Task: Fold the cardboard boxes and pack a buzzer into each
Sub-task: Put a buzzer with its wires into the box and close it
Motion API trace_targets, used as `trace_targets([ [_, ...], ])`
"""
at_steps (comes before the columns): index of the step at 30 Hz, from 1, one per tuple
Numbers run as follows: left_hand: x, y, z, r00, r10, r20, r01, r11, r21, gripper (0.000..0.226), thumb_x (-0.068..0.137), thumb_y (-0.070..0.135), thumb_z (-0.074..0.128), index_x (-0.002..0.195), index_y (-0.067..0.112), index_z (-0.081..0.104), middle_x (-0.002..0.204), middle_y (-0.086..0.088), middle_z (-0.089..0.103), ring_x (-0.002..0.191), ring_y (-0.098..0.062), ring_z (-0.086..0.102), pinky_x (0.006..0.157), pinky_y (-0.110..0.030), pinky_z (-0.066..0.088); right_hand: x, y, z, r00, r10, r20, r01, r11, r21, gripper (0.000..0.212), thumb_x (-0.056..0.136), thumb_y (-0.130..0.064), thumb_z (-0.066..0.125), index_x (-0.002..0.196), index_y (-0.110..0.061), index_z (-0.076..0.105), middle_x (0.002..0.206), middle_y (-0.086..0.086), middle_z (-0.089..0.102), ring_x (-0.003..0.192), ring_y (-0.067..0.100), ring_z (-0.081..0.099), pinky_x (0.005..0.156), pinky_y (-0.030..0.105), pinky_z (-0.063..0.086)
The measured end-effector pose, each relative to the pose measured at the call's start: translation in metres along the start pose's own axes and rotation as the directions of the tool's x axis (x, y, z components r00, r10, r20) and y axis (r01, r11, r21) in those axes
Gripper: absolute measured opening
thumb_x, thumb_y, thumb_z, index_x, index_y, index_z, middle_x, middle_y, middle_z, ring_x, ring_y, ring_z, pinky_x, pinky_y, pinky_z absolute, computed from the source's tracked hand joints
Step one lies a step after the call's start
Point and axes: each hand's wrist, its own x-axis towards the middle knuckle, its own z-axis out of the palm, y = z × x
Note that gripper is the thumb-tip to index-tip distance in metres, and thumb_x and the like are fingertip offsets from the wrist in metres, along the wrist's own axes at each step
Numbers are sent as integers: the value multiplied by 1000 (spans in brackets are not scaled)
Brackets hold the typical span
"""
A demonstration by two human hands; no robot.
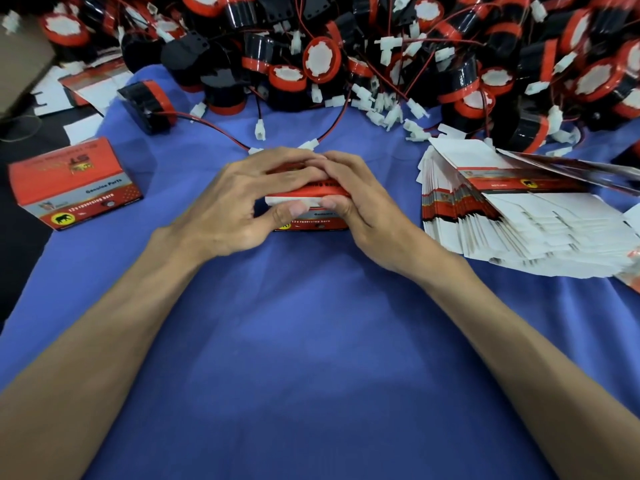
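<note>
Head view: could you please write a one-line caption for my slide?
Left hand and right hand close the lid of a red box on blue cloth; heaped buzzers behind, flat cartons beside.

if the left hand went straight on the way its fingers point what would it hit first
The right hand. The left hand points rightward over the box both grip, and its fingers seem to touch the right hand's there.
</note>
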Motion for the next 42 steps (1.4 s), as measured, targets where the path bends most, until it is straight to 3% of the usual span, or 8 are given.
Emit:
trace_targets([
  [12, 7, -2, 1, 979, -198, -46, 174, 933, -316, 38, 92, 4, 51, 129, 2, 44, 128, 3, 52, 125, -4, 47, 109, -27, 35, -4, -3, -3, 992, 60, -107, -48, 992, 113, 42, 98, -4, 47, 140, -3, 44, 147, 13, 39, 137, 21, 38, 113, 34, 34],
  [16, 7, -7, -1, 974, -220, -54, 191, 928, -320, 38, 92, -2, 51, 128, -3, 43, 130, 0, 51, 131, -15, 44, 113, -29, 33, -4, -6, 4, 974, -29, -226, 20, 999, -41, 36, 95, 2, 52, 131, 2, 54, 142, 18, 47, 127, 25, 51, 105, 23, 41],
  [19, 8, -8, -1, 976, -214, -50, 189, 933, -305, 38, 92, -5, 52, 128, -1, 44, 132, 0, 49, 134, -27, 41, 115, -28, 30, -4, -8, 8, 965, -100, -243, 54, 980, -192, 36, 95, -2, 53, 130, 4, 55, 139, 20, 49, 120, 31, 58, 97, 38, 49],
  [23, 9, -3, -3, 964, -263, -38, 232, 903, -363, 38, 93, -6, 51, 129, 3, 45, 137, -4, 47, 133, -11, 43, 110, -22, 35, -4, -8, 9, 970, -119, -211, 51, 952, -303, 38, 97, -9, 49, 133, 3, 52, 141, 21, 47, 116, 39, 58, 85, 54, 52],
  [29, 10, -2, -6, 965, -263, -8, 240, 894, -377, 39, 91, -3, 52, 129, 2, 44, 127, -8, 52, 122, -4, 49, 104, -20, 38, -1, -10, 9, 959, -88, -271, 25, 973, -228, 36, 95, -6, 52, 130, 2, 56, 137, 17, 52, 110, 29, 62, 88, 40, 53],
  [34, 11, 1, -7, 945, -319, 76, 313, 808, -499, 39, 89, 1, 52, 125, 16, 51, 125, 1, 49, 124, -6, 45, 102, -22, 39, 4, -11, 7, 936, -23, -351, -20, 993, -119, 33, 88, -5, 60, 121, 0, 64, 124, 16, 64, 114, 17, 48, 90, 4, 40],
  [39, 15, 8, -3, 906, -418, 67, 371, 709, -600, 47, 75, -3, 46, 87, 32, 75, 119, 5, 50, 115, 5, 48, 95, -19, 41, 3, -16, 7, 947, -60, -315, 1, 983, -183, 31, 90, -4, 61, 120, -1, 65, 123, 17, 63, 98, 32, 66, 83, 23, 52],
  [42, 16, 9, 0, 893, -449, 46, 380, 694, -611, 47, 73, -2, 47, 84, 35, 75, 116, 6, 51, 113, 4, 48, 95, -21, 41, 4, -17, 1, 955, 33, -294, -68, 991, -111, 31, 88, -6, 64, 119, -6, 67, 126, 11, 63, 102, 24, 66, 90, 6, 41],
])
